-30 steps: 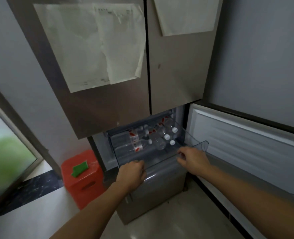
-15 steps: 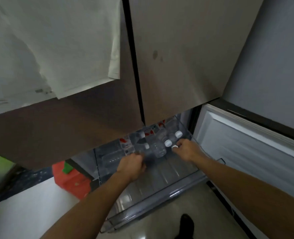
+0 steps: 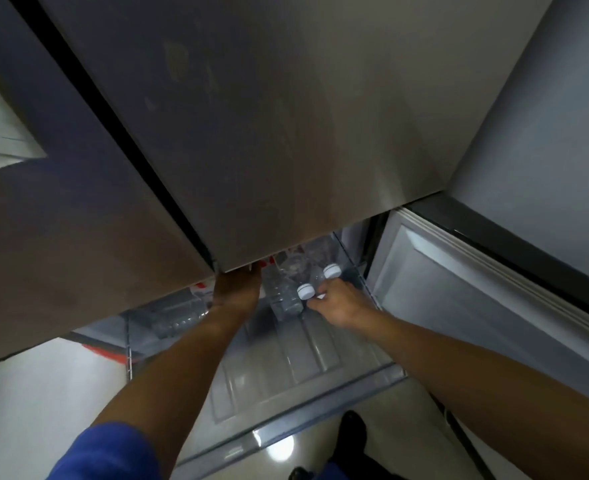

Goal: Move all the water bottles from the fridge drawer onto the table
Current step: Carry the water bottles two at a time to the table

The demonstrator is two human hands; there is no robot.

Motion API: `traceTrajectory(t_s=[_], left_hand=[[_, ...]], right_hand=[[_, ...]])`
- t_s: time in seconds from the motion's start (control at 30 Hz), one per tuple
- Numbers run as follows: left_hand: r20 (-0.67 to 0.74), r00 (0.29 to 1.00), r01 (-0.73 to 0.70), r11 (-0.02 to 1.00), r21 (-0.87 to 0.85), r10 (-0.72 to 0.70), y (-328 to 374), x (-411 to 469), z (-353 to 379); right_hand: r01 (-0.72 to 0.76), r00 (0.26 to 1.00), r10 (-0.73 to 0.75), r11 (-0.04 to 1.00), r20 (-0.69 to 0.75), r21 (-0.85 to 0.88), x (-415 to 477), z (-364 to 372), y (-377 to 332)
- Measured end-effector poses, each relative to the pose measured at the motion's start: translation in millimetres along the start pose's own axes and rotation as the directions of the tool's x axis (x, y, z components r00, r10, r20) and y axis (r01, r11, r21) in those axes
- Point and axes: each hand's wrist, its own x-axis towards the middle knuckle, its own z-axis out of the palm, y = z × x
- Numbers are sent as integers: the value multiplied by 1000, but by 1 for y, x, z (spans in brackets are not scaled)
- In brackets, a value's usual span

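Note:
The clear fridge drawer point(image 3: 279, 372) is pulled far out below the upper doors. Several clear water bottles lie at its back end: one with a white cap point(image 3: 305, 291), another white-capped bottle point(image 3: 332, 270) behind it, and a red-labelled bottle point(image 3: 175, 317) on the left side. My left hand point(image 3: 237, 287) reaches in over the bottles, its fingers hidden under the door edge. My right hand point(image 3: 338, 303) is at the right end of the row, fingers pinched on the white cap end of a bottle.
The upper fridge doors point(image 3: 286, 133) hang close overhead and hide the back of the drawer. The lower fridge door point(image 3: 459, 306) stands open on the right. A sliver of a red stool point(image 3: 102, 351) shows at left, and my shoe point(image 3: 353, 420) is on the tiled floor.
The drawer was slid out from the fridge. Both hands left its front rim and reached back to the bottles, and my view moved closer and lower.

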Motion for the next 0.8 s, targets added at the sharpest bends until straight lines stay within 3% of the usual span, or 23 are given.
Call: traceTrajectory(t_s=[0.1, 0.2, 0.3, 0.4, 0.57, 0.8], left_hand=[[-35, 999, 3, 999, -35, -4, 5, -12, -8], [13, 998, -65, 995, 72, 64, 6, -35, -25], [39, 992, -124, 977, 174, 119, -3, -62, -32], [20, 991, -136, 977, 162, 135, -19, -95, -26], [12, 996, -91, 994, 62, 90, -43, -142, -36], [-108, 993, -43, 999, 17, 45, -62, -172, -68]], right_hand=[[-23, 999, 20, 995, 30, 100, 10, 8, 3], [-89, 994, 65, 946, 89, 312, 16, 18, 0], [-177, 984, 130, 821, 125, 543, 22, 25, -7], [-199, 976, 200, 681, 82, 705, 27, 35, -21], [-115, 968, 250, 571, -38, 813, 28, 52, -37], [-13, 946, 274, 566, -174, 824, 4, 50, -54]])
